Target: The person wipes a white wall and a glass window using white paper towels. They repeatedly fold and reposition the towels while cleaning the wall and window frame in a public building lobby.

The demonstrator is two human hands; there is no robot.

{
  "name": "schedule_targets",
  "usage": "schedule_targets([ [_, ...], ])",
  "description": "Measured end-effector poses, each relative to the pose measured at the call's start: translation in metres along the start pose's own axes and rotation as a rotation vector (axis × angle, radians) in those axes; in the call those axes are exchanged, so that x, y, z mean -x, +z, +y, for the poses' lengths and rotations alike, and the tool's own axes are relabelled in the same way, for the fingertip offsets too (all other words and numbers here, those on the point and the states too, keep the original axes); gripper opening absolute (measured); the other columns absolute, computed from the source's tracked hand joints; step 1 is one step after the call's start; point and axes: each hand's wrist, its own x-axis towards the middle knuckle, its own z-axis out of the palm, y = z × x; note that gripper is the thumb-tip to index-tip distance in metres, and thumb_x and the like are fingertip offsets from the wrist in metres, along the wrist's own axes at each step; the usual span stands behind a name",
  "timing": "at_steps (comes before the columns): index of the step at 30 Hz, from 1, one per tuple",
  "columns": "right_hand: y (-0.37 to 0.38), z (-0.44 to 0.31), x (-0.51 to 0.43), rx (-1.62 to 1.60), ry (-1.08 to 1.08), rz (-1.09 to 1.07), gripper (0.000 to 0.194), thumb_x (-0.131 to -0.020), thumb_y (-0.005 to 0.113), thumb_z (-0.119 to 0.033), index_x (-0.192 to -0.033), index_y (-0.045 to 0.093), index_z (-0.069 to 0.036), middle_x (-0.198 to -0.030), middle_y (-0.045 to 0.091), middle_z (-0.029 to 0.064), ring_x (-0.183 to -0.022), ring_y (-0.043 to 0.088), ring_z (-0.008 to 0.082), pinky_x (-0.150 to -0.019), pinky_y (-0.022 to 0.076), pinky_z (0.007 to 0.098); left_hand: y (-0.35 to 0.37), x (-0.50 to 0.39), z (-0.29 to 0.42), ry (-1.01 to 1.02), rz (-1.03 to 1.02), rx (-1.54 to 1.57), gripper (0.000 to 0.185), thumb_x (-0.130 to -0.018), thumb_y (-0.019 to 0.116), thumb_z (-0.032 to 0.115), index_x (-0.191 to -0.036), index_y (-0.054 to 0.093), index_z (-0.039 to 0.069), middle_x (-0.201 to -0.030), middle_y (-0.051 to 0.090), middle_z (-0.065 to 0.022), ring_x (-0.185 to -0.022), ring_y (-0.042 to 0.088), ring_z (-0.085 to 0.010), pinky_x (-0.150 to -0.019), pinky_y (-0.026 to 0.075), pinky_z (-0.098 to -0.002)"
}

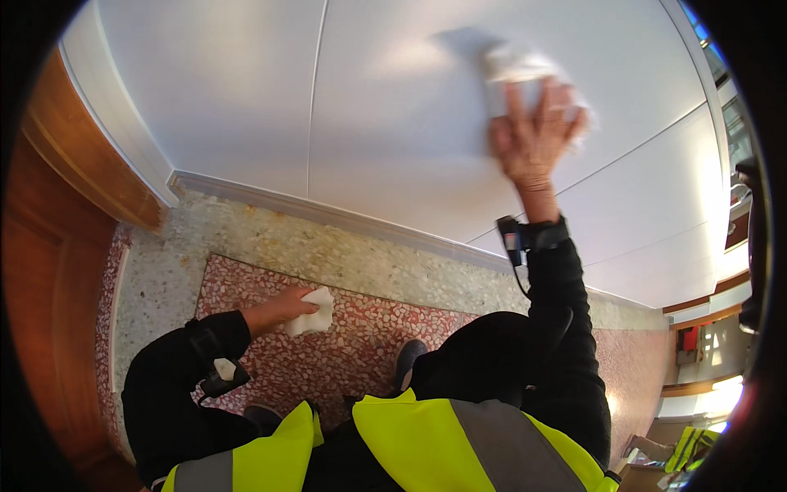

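Observation:
My right hand (536, 126), blurred by motion, presses a white cloth (522, 64) flat against a pale cabinet-like panel (393, 123). The cloth shows beyond the fingertips and beside the palm. Lower left, my left hand (286, 307) grips a folded white cloth or wipe (312, 313) above the terrazzo floor. Its fingers are partly hidden behind that cloth. Thin seams divide the panel into several sections, and a narrow skirting (344, 215) runs along its foot.
A brown wooden door (49, 295) with its frame stands at the left. Red terrazzo (363, 313) with a pale border (295, 240) covers the floor. My shoe (410, 358) is on it. Far right, a yellow high-visibility garment (690, 448) lies among other items.

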Motion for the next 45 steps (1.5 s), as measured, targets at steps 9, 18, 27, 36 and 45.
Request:
schedule_targets([
  [9, -0.016, 0.095, 0.054, 0.114, 0.644, 0.322, 0.06, -0.094, 0.036, -0.037, -0.146, 0.022, -0.011, -0.148, 0.012, 0.0284, -0.134, 0.017, 0.0451, -0.105, 0.0133, 0.0582, -0.004, -0.013, 0.012, 0.052, 0.048, -0.059, 0.045, -0.093, 0.054, 0.016, -0.134, 0.043, 0.002, -0.122, 0.055, -0.0152, -0.103, 0.059, -0.0281, -0.082, 0.05, -0.0427],
  [18, 0.011, -0.006, 0.072, -0.063, 0.089, 0.073, 0.04, -0.09, 0.047, -0.031, -0.128, 0.054, -0.025, -0.144, 0.028, 0.0214, -0.131, 0.022, 0.0478, -0.107, 0.0032, 0.0596, -0.025, 0.002, 0.072, 0.486, 0.412, 0.256, 0.045, -0.092, 0.057, 0.021, -0.13, 0.046, 0.0, -0.114, 0.058, -0.012, -0.094, 0.061, -0.0224, -0.076, 0.049, -0.0359],
  [27, 0.024, -0.076, 0.082, -0.147, -0.139, -0.127, 0.053, -0.083, 0.053, -0.014, -0.131, 0.05, -0.035, -0.146, 0.033, 0.0001, -0.134, 0.03, 0.0286, -0.109, 0.0095, 0.0555, -0.094, 0.037, 0.12, 0.73, 0.558, 0.671, 0.047, -0.093, 0.056, 0.033, -0.126, 0.049, 0.001, -0.114, 0.06, -0.0083, -0.103, 0.059, -0.0211, -0.087, 0.047, -0.0336],
  [36, 0.034, -0.096, 0.087, -0.286, -0.187, -0.122, 0.051, -0.086, 0.048, -0.009, -0.131, 0.051, -0.031, -0.149, 0.031, -0.0041, -0.139, 0.025, 0.0233, -0.111, 0.0088, 0.051, -0.164, 0.12, 0.212, 1.423, 1.333, 0.913, 0.055, -0.097, 0.04, 0.041, -0.137, 0.03, 0.005, -0.13, 0.046, -0.015, -0.113, 0.052, -0.0287, -0.091, 0.047, -0.04],
  [45, 0.034, -0.094, 0.09, -0.347, -0.216, -0.164, 0.048, -0.086, 0.046, -0.011, -0.13, 0.052, -0.028, -0.148, 0.032, -0.0046, -0.139, 0.025, 0.021, -0.109, 0.014, 0.0484, -0.062, 0.033, 0.327, 1.663, 1.716, -0.716, 0.061, -0.095, 0.04, 0.039, -0.145, 0.026, 0.009, -0.152, 0.013, -0.0204, -0.141, 0.009, -0.0382, -0.11, 0.002, -0.056],
])
